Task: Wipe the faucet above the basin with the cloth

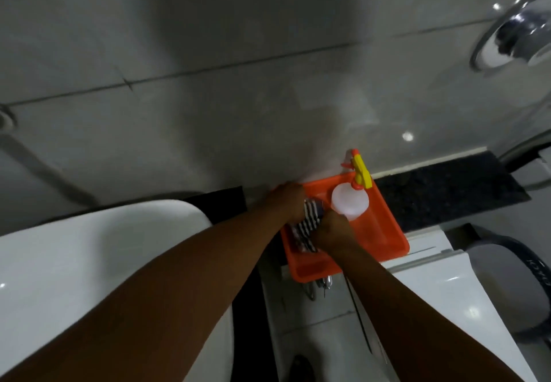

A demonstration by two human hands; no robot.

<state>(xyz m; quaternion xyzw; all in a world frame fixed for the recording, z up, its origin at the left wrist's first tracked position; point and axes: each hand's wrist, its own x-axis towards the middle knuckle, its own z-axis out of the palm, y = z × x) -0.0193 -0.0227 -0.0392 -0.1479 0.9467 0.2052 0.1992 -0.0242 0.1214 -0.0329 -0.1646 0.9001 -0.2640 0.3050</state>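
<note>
Both forearms run away from me to an orange tray (pixel 384 232) on the counter, where my left hand (pixel 287 202) and right hand (pixel 332 234) meet on the striped cloth (pixel 307 226). Its long axis runs from near-left to far-right between them. Each hand seems closed on the cloth, though blur hides the fingers. No faucet shows; the basin (pixel 104 250) lies left, so I judge the cloth must travel that way.
</note>
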